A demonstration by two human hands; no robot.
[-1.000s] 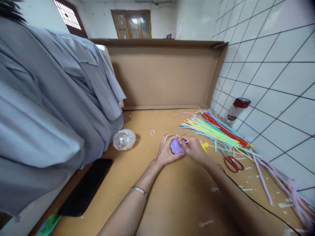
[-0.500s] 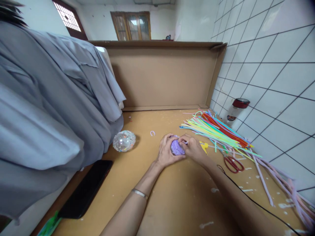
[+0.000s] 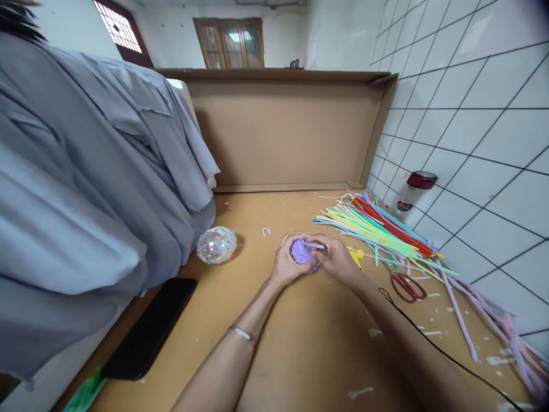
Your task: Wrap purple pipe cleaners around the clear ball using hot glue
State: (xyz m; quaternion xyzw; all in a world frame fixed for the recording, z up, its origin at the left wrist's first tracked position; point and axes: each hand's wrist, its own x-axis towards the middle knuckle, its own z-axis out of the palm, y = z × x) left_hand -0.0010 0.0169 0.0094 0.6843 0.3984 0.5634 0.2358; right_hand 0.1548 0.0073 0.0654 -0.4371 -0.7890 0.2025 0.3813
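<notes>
In the middle of the table, my left hand [image 3: 286, 260] is wrapped round a small round object covered in purple pipe cleaner [image 3: 302, 252]; what lies under the wrapping is mostly hidden. My right hand [image 3: 335, 255] pinches the free end of the purple pipe cleaner [image 3: 314, 245], which sticks out over the round object. A short curved piece of light purple pipe cleaner [image 3: 266, 232] lies on the table to the left. Farther left sits a clear, faceted ball [image 3: 217, 245].
Colourful pipe cleaners [image 3: 377, 226] lie in a pile at the right, beside red-handled scissors [image 3: 409, 287] and a yellow glue gun [image 3: 355, 256]. A jar with a red lid [image 3: 415, 191] stands by the tiled wall. A black phone [image 3: 150, 329] lies left; a black cord [image 3: 446, 349] runs at right.
The round object has turned in my left hand, showing more of its wrapped side. The pipe cleaner's free end now stands out longer from my right fingers, which have shifted slightly right.
</notes>
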